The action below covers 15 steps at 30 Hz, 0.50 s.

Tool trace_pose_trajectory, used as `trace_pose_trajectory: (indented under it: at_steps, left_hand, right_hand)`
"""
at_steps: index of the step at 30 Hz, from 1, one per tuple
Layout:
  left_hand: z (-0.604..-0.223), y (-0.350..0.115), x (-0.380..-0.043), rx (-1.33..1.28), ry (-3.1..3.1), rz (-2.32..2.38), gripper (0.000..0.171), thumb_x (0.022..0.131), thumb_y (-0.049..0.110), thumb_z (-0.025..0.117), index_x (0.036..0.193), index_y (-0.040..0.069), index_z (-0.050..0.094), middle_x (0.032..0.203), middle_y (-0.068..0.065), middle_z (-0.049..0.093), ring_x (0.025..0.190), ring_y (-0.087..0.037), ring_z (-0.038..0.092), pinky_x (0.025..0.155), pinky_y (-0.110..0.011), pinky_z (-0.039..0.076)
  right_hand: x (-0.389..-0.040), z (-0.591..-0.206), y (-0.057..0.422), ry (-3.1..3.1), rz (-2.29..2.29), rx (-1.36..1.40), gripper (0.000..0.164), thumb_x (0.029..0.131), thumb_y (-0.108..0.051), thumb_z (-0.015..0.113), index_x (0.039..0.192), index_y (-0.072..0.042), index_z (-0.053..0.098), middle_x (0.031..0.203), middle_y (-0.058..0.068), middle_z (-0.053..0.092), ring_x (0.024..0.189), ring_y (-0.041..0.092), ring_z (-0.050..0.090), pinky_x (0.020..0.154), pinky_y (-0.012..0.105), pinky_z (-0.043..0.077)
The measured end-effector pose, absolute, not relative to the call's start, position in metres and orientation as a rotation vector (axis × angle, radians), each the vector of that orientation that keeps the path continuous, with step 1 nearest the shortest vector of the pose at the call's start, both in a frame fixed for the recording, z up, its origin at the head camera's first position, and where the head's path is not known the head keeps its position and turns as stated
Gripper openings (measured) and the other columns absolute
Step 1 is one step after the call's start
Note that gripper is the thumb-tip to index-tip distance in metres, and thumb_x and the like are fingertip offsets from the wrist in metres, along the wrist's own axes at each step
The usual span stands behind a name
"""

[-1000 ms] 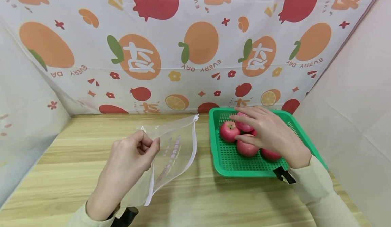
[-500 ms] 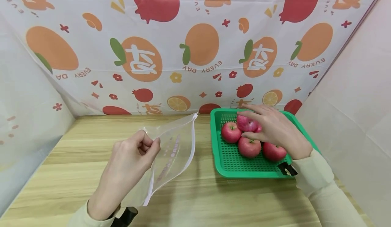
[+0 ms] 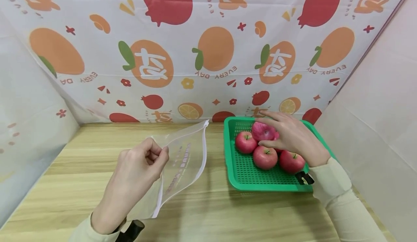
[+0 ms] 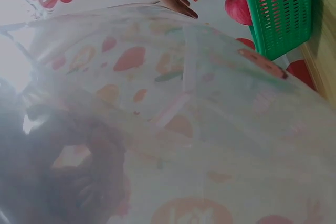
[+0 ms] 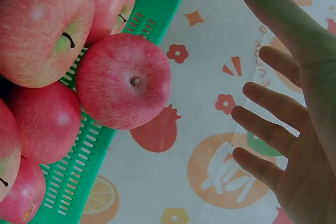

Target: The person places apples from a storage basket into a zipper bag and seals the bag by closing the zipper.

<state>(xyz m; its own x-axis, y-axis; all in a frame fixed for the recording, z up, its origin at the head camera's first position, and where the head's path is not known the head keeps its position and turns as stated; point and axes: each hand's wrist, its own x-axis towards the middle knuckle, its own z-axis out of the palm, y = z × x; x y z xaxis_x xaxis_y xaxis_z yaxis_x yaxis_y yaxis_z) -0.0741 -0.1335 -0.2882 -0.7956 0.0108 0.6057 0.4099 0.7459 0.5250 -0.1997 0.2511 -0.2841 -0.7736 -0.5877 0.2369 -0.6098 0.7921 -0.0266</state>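
My left hand [image 3: 138, 169] pinches the edge of a clear zip bag [image 3: 187, 164], its mouth gaping toward the right. The bag's pale lilac zip strips stand apart, and pinkish print shows on its side. In the left wrist view the film of the bag [image 4: 157, 98] covers most of the picture. Over the green basket [image 3: 229, 162] my right hand [image 3: 290, 137] hovers with spread fingers, holding nothing. Several red apples [image 3: 265, 158] lie in the basket below it. The right wrist view shows a gap between the hand [image 5: 310, 140] and the nearest apple [image 5: 123, 81], whose hollow end faces the camera.
The basket stands on a wood-grain table [image 3: 202, 213], close to a fruit-printed cloth backdrop [image 3: 182, 64]. Pale side sheets [image 3: 374, 133] flank the table. A dark wrist strap [image 3: 131, 231] shows at my left sleeve, another at my right.
My right hand has drawn slightly back to the right over the basket, so more of the front apples shows. My left hand keeps its pinch on the bag. The head view has shifted slightly.
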Motion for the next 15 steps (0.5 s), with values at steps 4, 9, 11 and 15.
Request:
trace_pose_trajectory:
  at_steps: [4, 9, 11, 15]
  left_hand:
    - [-0.287, -0.135, -0.073, -0.303, -2.354, -0.892, 0.029, 0.086, 0.000, 0.072, 0.067, 0.018, 0.058, 0.055, 0.016, 0.053, 0.049, 0.003, 0.045, 0.046, -0.014, 0.037]
    - [-0.285, -0.137, -0.071, -0.282, -2.359, -0.890, 0.029, 0.086, 0.000, 0.071, 0.067, 0.018, 0.058, 0.055, 0.016, 0.053, 0.049, 0.003, 0.046, 0.047, -0.014, 0.038]
    - [-0.284, -0.137, -0.071, -0.273, -2.365, -0.892, 0.029, 0.087, 0.001, 0.071, 0.067, 0.018, 0.059, 0.054, 0.016, 0.053, 0.050, 0.002, 0.047, 0.047, -0.014, 0.038]
    - [-0.283, -0.137, -0.069, -0.251, -2.378, -0.894, 0.028, 0.087, 0.002, 0.070, 0.067, 0.019, 0.059, 0.054, 0.016, 0.053, 0.051, 0.002, 0.048, 0.047, -0.015, 0.039]
  right_hand:
    - [-0.206, -0.287, 0.250, -2.796, 0.155, 0.922, 0.077, 0.081, -0.048, 0.084, 0.147, -0.017, 0.056, 0.154, 0.012, 0.049, 0.138, 0.038, 0.049, 0.108, 0.066, 0.042]
    - [-0.211, -0.289, 0.249, -2.823, 0.171, 0.884, 0.076, 0.084, -0.050, 0.081, 0.149, -0.024, 0.053, 0.156, 0.008, 0.047, 0.139, 0.035, 0.049, 0.106, 0.066, 0.043]
    - [-0.212, -0.291, 0.250, -2.828, 0.173, 0.865, 0.073, 0.085, -0.048, 0.080, 0.149, -0.026, 0.053, 0.157, 0.005, 0.047, 0.138, 0.033, 0.049, 0.105, 0.064, 0.044]
    - [-0.214, -0.294, 0.249, -2.839, 0.182, 0.843, 0.069, 0.086, -0.046, 0.079, 0.148, -0.028, 0.054, 0.156, 0.002, 0.048, 0.138, 0.031, 0.050, 0.104, 0.063, 0.046]
